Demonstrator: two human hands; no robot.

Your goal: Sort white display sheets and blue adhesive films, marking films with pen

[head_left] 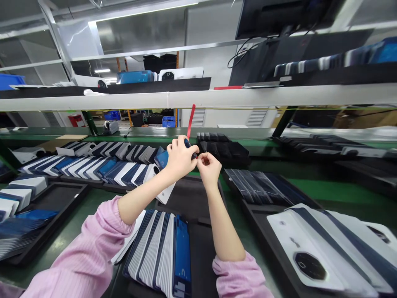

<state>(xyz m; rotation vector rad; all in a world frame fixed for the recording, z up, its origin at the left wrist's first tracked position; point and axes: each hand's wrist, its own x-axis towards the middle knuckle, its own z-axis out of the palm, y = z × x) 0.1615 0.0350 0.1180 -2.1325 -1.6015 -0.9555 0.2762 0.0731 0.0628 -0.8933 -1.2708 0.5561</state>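
Both hands meet near the middle of the head view. My left hand (181, 158) is closed round a small dark blue object (187, 144), mostly hidden by the fingers. A red strip (191, 121) rises just above that hand. My right hand (209, 169) is pinched close beside the left fingertips, at a tiny red bit; what it grips is too small to make out. Below the hands lies a black tray (195, 194), with a white panel (166, 193) at its left edge. Nearer to me, white and blue phone-back panels (155, 244) stand in a dense row.
More panels (102, 165) fill trays at the left. At the right, large white panels (307, 248) and dark panels (257, 186) lie in black trays. A white shelf edge (167, 99) crosses above the hands, with a monitor (285, 16) higher up.
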